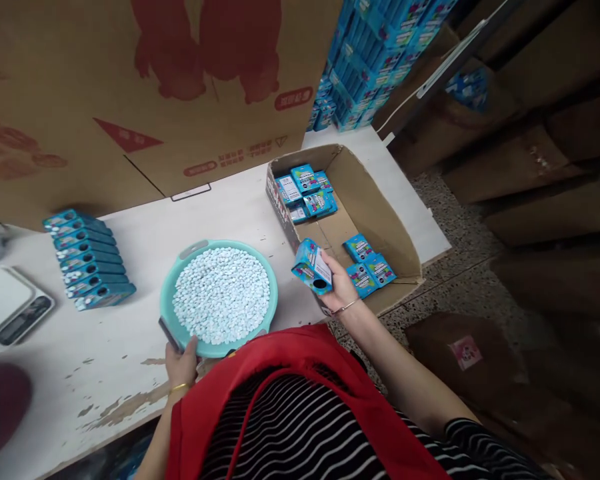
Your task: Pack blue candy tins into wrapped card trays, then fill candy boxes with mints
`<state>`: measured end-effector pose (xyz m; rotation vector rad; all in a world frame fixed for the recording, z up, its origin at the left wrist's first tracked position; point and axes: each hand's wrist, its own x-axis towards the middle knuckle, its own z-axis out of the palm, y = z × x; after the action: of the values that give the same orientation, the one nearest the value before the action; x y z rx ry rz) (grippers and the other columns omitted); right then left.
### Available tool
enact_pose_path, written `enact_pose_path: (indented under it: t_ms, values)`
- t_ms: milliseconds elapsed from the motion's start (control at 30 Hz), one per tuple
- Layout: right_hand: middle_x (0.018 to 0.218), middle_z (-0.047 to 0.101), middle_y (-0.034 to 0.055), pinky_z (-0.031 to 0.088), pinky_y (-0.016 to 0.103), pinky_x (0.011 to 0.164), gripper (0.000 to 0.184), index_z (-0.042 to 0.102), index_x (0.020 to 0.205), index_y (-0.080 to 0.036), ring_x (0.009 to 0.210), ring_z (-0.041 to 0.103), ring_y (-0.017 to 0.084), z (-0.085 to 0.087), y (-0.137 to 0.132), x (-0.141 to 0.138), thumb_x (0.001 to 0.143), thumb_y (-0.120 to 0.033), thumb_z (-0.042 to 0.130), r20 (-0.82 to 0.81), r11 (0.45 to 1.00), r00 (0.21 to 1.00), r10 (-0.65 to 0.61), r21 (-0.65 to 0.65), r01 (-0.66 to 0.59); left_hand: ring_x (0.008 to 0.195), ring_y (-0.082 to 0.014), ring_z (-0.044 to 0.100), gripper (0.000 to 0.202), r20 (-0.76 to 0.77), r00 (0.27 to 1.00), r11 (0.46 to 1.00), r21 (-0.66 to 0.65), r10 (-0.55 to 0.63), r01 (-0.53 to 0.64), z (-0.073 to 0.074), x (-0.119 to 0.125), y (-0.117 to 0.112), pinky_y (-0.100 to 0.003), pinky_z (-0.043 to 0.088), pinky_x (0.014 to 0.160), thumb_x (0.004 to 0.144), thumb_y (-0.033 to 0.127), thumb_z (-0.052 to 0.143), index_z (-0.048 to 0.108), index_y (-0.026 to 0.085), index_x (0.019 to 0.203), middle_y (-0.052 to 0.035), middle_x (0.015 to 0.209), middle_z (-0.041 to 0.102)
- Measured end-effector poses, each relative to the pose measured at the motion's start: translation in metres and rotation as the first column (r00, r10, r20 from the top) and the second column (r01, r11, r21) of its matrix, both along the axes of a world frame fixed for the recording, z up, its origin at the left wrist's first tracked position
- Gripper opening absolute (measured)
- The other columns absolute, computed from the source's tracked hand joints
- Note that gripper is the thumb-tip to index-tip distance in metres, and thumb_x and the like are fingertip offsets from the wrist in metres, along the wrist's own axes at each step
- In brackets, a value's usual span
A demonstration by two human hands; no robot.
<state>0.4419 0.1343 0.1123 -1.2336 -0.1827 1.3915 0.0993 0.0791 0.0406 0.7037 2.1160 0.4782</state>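
My right hand [341, 287] is closed around a small blue printed box [312, 266], held just above the near left corner of an open cardboard tray [380, 213]. Several of the same blue boxes lie inside that tray, some at its far end [306, 192] and some near my hand [367, 265]. My left hand [181, 363] grips the near rim of a teal plastic basin [180, 267], thumb on the edge. The basin is full of small white pieces [221, 294].
A row of flat blue boxes [89, 259] stands at the left of the white table [130, 360], beside a digital scale [11, 305]. A large cardboard carton [130, 87] stands behind. More blue packs [375, 53] are stacked at the back. Brown cartons [545, 200] fill the floor on the right.
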Motion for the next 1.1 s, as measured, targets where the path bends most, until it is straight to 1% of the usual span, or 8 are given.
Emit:
enact_pose_path:
  t_ms: [133, 367, 500, 667, 767, 867, 967, 1100]
  values:
    - [0.093, 0.074, 0.0023, 0.057, 0.039, 0.083, 0.03, 0.064, 0.095, -0.022, 0.091, 0.069, 0.023, -0.01, -0.023, -0.027, 0.076, -0.044, 0.065, -0.098, 0.978, 0.975, 0.2, -0.042, -0.205, 0.045, -0.0105, 0.047, 0.035, -0.037, 0.996, 0.994, 0.067, -0.084, 0.086, -0.006, -0.009, 0.027, -0.025, 0.043, 0.043, 0.07, 0.043, 0.059, 0.041, 0.02, 0.09, 0.0067, 0.062, 0.046]
    - [0.101, 0.071, 0.0014, 0.054, 0.039, 0.087, 0.029, 0.063, 0.1, -0.025, 0.099, 0.066, 0.022, -0.008, -0.049, -0.043, 0.079, -0.045, 0.064, -0.161, 0.928, 0.922, 0.353, -0.063, -0.366, 0.056, -0.0129, 0.051, 0.047, -0.151, 0.948, 0.94, 0.157, -0.282, 0.304, 0.0, -0.054, 0.095, -0.022, 0.038, 0.051, 0.057, 0.035, 0.073, 0.051, 0.02, 0.095, 0.0048, 0.064, 0.05]
    - [0.109, 0.068, 0.0045, 0.051, 0.039, 0.089, 0.037, 0.065, 0.104, -0.023, 0.105, 0.062, 0.024, -0.008, -0.059, -0.042, 0.075, -0.046, 0.069, 0.045, 0.746, 0.745, 0.666, -0.011, -0.666, 0.046, -0.0124, 0.047, 0.031, -0.037, 0.958, 0.955, 0.078, -0.286, 0.288, -0.001, -0.058, 0.085, -0.022, 0.035, 0.047, 0.063, 0.04, 0.065, 0.05, 0.02, 0.083, 0.0059, 0.051, 0.048]
    - [0.134, 0.053, 0.0073, 0.031, 0.041, 0.109, 0.05, 0.062, 0.12, -0.024, 0.13, 0.043, 0.023, -0.006, -0.055, -0.037, 0.082, -0.057, 0.058, 0.224, 0.514, 0.543, 0.81, 0.177, -0.84, 0.035, -0.0116, 0.044, 0.027, 0.075, 0.982, 0.985, 0.047, -0.172, 0.168, -0.008, -0.038, 0.045, -0.021, 0.033, 0.039, 0.073, 0.047, 0.048, 0.04, 0.022, 0.077, 0.0073, 0.04, 0.044]
    - [0.143, 0.044, 0.0073, 0.024, 0.042, 0.113, 0.064, 0.053, 0.131, -0.024, 0.136, 0.035, 0.024, -0.005, -0.049, -0.03, 0.079, -0.061, 0.059, 0.186, 0.348, 0.403, 0.896, 0.269, -0.898, 0.032, -0.0117, 0.043, 0.027, 0.114, 0.987, 0.993, 0.055, -0.112, 0.106, 0.002, -0.023, 0.035, -0.02, 0.03, 0.036, 0.073, 0.048, 0.045, 0.037, 0.022, 0.077, 0.0076, 0.036, 0.043]
    - [0.146, 0.04, 0.0069, 0.03, 0.042, 0.11, 0.075, 0.042, 0.14, -0.026, 0.134, 0.038, 0.024, -0.006, -0.045, -0.028, 0.075, -0.052, 0.069, 0.126, 0.288, 0.325, 0.937, 0.242, -0.926, 0.03, -0.0096, 0.038, 0.03, 0.147, 0.986, 0.99, 0.13, -0.079, 0.06, 0.022, -0.007, 0.046, -0.019, 0.028, 0.034, 0.073, 0.049, 0.05, 0.038, 0.022, 0.076, 0.0082, 0.035, 0.042]
    - [0.138, 0.05, 0.0075, 0.033, 0.044, 0.108, 0.073, 0.047, 0.135, -0.024, 0.126, 0.048, 0.025, -0.01, -0.049, -0.035, 0.071, -0.043, 0.075, 0.111, 0.345, 0.37, 0.923, 0.194, -0.919, 0.028, -0.0086, 0.033, 0.03, 0.153, 0.988, 0.976, 0.216, -0.029, -0.005, 0.038, 0.005, 0.063, -0.019, 0.024, 0.032, 0.072, 0.048, 0.054, 0.037, 0.022, 0.073, 0.0095, 0.032, 0.038]
    - [0.117, 0.065, 0.0055, 0.04, 0.047, 0.103, 0.05, 0.06, 0.117, -0.022, 0.109, 0.06, 0.024, -0.023, -0.059, -0.043, 0.073, -0.041, 0.073, 0.108, 0.647, 0.648, 0.754, 0.046, -0.761, 0.029, -0.0093, 0.034, 0.028, 0.084, 0.995, 0.978, 0.203, -0.058, 0.04, 0.035, 0.007, 0.067, -0.019, 0.025, 0.033, 0.074, 0.047, 0.052, 0.037, 0.023, 0.071, 0.0093, 0.032, 0.037]
